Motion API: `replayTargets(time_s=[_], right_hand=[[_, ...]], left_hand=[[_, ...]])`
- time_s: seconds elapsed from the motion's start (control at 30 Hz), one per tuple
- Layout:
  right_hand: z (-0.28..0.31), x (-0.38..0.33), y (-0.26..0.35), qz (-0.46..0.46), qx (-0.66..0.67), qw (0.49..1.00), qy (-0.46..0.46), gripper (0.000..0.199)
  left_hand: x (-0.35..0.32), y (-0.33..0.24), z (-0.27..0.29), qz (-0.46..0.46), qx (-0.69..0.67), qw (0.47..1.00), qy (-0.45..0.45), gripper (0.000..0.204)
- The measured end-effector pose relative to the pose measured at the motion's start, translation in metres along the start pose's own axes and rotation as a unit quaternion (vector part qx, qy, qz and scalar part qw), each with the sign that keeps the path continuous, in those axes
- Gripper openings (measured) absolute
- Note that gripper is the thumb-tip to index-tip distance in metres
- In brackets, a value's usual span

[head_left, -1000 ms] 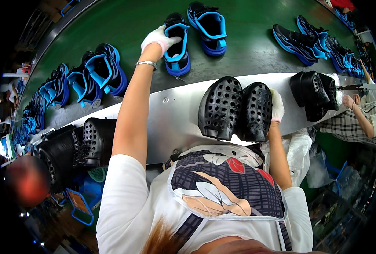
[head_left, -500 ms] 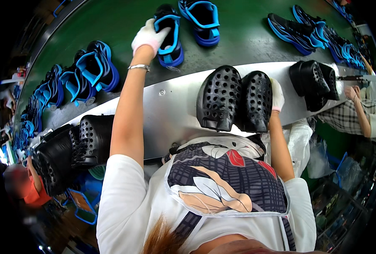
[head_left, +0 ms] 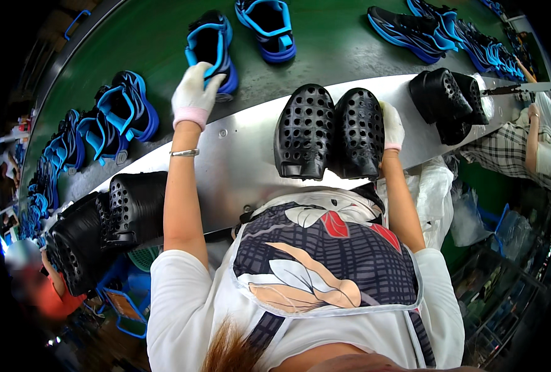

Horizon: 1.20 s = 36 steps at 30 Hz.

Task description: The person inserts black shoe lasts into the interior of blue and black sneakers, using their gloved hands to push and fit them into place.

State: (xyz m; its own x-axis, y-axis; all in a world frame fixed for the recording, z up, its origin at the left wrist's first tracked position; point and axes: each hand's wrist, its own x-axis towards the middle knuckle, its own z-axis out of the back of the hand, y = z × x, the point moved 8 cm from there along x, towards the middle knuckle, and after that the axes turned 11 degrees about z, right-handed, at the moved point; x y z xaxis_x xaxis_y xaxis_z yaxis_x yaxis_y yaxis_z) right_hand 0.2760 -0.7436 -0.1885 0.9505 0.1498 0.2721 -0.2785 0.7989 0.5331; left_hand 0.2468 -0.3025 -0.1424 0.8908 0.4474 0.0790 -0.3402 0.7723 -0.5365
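A green conveyor surface (head_left: 164, 37) runs across the top of the view, and along its near edge lies a bare metal ledge (head_left: 238, 161); this looks like a shoe production line, with blue and black sandals spaced out along the belt and black perforated clogs parked in pairs on the ledge. The step in hand appears to be handling one sandal on the belt: the left hand (head_left: 193, 96), in a white glove with a pink cuff, reaches far forward with the arm nearly straight, a thin bracelet at the wrist, and its fingers lie on the near side of a blue and black sandal (head_left: 212, 49) standing on the green belt. The fingers are curled over the sandal's edge, but whether they actually grip it or only rest on it cannot be told from this angle. The right hand (head_left: 392, 127), also gloved, is bent at the elbow and pressed flat against the outer side of the pair of black clogs (head_left: 331, 133) directly in front of the body, fingers fairly straight, steadying rather than clasping. Judging by this, the next move calls for a firm hold on the sandal while the clogs stay put on the ledge. Another pair of black clogs (head_left: 449, 99) sits farther right, near a neighbouring worker's arm (head_left: 533, 133).
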Motion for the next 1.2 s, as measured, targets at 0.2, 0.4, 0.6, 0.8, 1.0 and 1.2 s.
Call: replayTargets(time_s=[0.2,0.4,0.6,0.8,1.0,1.2], right_hand=[[0.01,-0.008,0.001,-0.056,0.106,0.991,0.051,0.021],[0.079,-0.008,0.054,-0.098,0.162,0.981,0.036,0.023],[0.118,-0.013,0.142,0.046,0.148,0.975,0.161,0.042],[0.105,-0.022,0.16,0.149,0.002,0.969,0.195,0.064],[0.102,-0.015,0.172,0.182,-0.047,0.959,0.213,0.065],[0.096,-0.008,0.174,0.215,-0.03,0.949,0.227,0.059]], left_hand=[[0.012,-0.001,0.005,0.015,0.182,0.981,-0.06,0.032],[0.02,-0.082,0.007,-0.15,0.055,0.979,-0.126,0.038],[0.05,-0.105,-0.081,-0.109,-0.001,0.986,0.126,0.06],[0.044,-0.095,-0.077,-0.087,0.035,0.985,0.148,0.047],[0.015,-0.085,-0.06,-0.092,0.059,0.978,0.178,0.047],[-0.005,-0.081,-0.064,-0.082,0.061,0.976,0.193,0.043]])
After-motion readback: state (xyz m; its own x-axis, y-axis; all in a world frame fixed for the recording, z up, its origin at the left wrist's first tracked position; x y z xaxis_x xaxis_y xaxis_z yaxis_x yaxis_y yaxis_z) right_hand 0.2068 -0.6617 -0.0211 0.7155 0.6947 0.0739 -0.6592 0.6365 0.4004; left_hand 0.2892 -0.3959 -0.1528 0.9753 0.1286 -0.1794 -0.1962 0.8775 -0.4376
